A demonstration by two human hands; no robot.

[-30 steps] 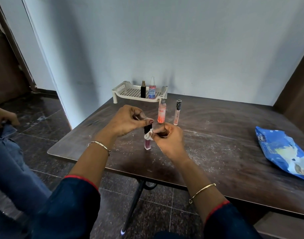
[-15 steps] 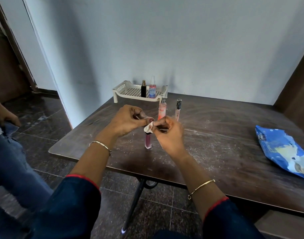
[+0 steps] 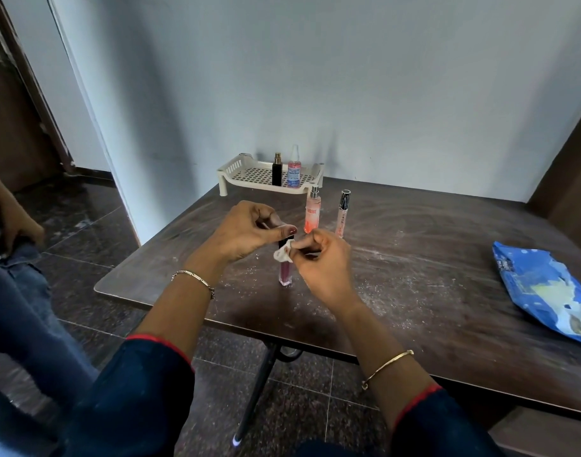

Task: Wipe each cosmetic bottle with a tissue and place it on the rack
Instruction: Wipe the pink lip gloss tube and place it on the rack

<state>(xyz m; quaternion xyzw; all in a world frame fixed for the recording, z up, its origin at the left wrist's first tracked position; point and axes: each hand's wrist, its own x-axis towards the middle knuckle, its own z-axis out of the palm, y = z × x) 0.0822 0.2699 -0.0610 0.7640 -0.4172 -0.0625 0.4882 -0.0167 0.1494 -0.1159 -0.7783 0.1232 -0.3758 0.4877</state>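
A slim dark-pink lip gloss tube [image 3: 285, 273] with a black cap stands upright on the table. My left hand [image 3: 246, 230] pinches its cap from above. My right hand [image 3: 320, 262] presses a small crumpled white tissue [image 3: 282, 255] against the tube just below the cap. At the back stands the cream rack [image 3: 249, 174], holding a black bottle [image 3: 276, 171] and a pink spray bottle [image 3: 294, 169]. In front of the rack, an orange-pink spray bottle [image 3: 312, 211] and a clear gloss tube [image 3: 343, 212] stand on the table.
The dark wooden table [image 3: 430, 291] has dusty specks. A blue tissue packet [image 3: 546, 291] lies at its right edge. Another person in jeans [image 3: 15, 291] stands at the left. A wall runs close behind the rack.
The tissue in my right hand has slid along the upper part of the tube, up to the cap and slightly back down. My left hand has stayed on the cap.
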